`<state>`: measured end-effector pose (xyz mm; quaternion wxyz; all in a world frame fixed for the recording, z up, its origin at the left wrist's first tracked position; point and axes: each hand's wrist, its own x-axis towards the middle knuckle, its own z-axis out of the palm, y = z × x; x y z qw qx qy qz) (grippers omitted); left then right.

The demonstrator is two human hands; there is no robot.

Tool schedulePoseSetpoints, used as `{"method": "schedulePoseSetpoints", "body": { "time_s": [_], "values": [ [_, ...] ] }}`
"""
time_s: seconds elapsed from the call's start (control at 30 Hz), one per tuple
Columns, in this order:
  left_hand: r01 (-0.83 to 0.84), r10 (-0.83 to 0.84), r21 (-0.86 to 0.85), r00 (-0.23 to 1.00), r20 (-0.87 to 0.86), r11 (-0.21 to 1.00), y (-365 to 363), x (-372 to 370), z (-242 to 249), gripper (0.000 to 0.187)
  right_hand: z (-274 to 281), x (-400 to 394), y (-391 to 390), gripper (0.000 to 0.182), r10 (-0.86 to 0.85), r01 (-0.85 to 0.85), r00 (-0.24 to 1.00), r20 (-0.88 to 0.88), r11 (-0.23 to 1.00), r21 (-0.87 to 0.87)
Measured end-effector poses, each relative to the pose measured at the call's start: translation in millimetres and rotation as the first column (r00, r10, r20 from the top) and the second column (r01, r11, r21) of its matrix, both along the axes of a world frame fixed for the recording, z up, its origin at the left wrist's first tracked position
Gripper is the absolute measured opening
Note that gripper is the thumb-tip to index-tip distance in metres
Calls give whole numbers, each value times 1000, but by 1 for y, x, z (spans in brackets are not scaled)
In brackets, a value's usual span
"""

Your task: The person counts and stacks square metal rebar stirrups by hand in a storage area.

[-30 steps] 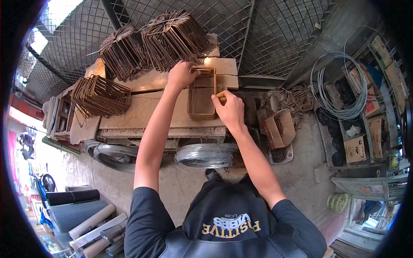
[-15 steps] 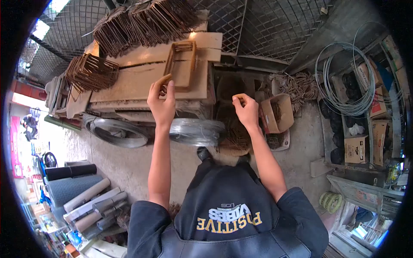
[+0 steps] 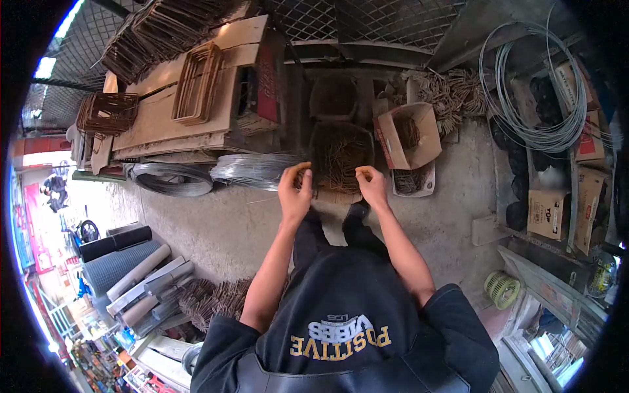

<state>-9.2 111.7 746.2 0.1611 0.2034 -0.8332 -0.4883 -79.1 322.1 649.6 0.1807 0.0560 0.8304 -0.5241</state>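
My left hand (image 3: 295, 192) hovers near the end of a silver wire coil (image 3: 252, 171), its fingers curled with a gap between thumb and forefinger; nothing shows in it. My right hand (image 3: 373, 187) has its thumb and forefinger pinched together, and whatever it may hold is too small to make out. Between and beyond both hands sits a dark container (image 3: 342, 157) with thin, rusty wire pieces. On the wooden table (image 3: 157, 134) at the left lie several rectangular rusty metal frames (image 3: 197, 84), apart from my hands.
An open cardboard box (image 3: 422, 134) stands right of the container. Bent metal bundles (image 3: 442, 92) lie behind it. Wire loops (image 3: 537, 92) hang at the right above boxes. Mesh rolls (image 3: 121, 262) lie at the lower left. A person (image 3: 55, 188) is far off at the left.
The view has shifted right, so the table appears farther left. My left hand has moved from beside the metal frames towards my right hand. The container is now more visible.
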Motion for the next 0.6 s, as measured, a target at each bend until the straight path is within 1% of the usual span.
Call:
{"method": "schedulePoseSetpoints", "body": {
  "time_s": [0.03, 0.07, 0.1, 0.13, 0.17, 0.2, 0.23, 0.27, 0.3, 0.33, 0.43, 0.47, 0.53, 0.57, 0.6],
  "values": [
    [-19, 16, 75, 999, 38, 997, 5, 3, -18, 20, -16, 2, 5, 21, 15, -15, 999, 28, 1000, -10],
    [-17, 13, 74, 999, 52, 997, 8, 8, -36, 20, -33, 5, 10, 20, 31, -30, 998, 57, 999, -21],
    [-20, 2, 135, 991, 134, 991, 10, 13, -51, 20, -40, 7, 13, 20, 36, -32, 992, 117, 999, -36],
    [-29, -13, 194, 977, 214, 981, 12, 17, -67, 20, -52, 9, 14, 20, 32, -28, 991, 129, 999, -36],
    [-44, -22, 237, 963, 270, 971, 12, 22, -84, 18, -65, 10, 14, 19, 22, -22, 990, 141, 1000, 3],
    [-42, -29, 239, 958, 286, 970, 12, 28, -102, 18, -79, 13, 14, 17, 11, -18, 988, 157, 999, 44],
    [-10, -90, 253, 920, 382, 967, 10, 35, -121, 19, -93, 17, 14, 17, 6, -15, 984, 177, 999, 46],
    [21, -152, 271, 868, 472, 962, 8, 41, -142, 20, -108, 19, 15, 17, 11, -31, 978, 208, 995, 91],
    [41, -188, 292, 847, 498, 955, 6, 47, -165, 21, -125, 20, 15, 17, 17, -51, 971, 237, 989, 137],
    [36, -191, 299, 840, 508, 954, 5, 54, -192, 21, -149, 25, 17, 17, 17, -54, 968, 250, 988, 143],
    [144, -284, 262, 709, 645, 954, -9, 64, -283, 21, -222, 32, 13, 17, 11, -85, 938, 345, 976, 200],
    [145, -286, 263, 707, 647, 954, -16, 61, -315, 21, -247, 30, 9, 17, 9, -84, 938, 348, 976, 201],
    [185, -315, 257, 629, 711, 949, -23, 60, -376, 21, -310, 38, 5, 17, 46, -130, 909, 414, 975, 179],
    [183, -314, 258, 633, 708, 949, -25, 57, -408, 21, -345, 43, 1, 18, 78, -173, 918, 388, 961, 216],
    [189, -269, 191, 655, 706, 963, -27, 59, -443, 22, -366, 43, -4, 18, 78, -173, 919, 386, 961, 216]
  ]
}}
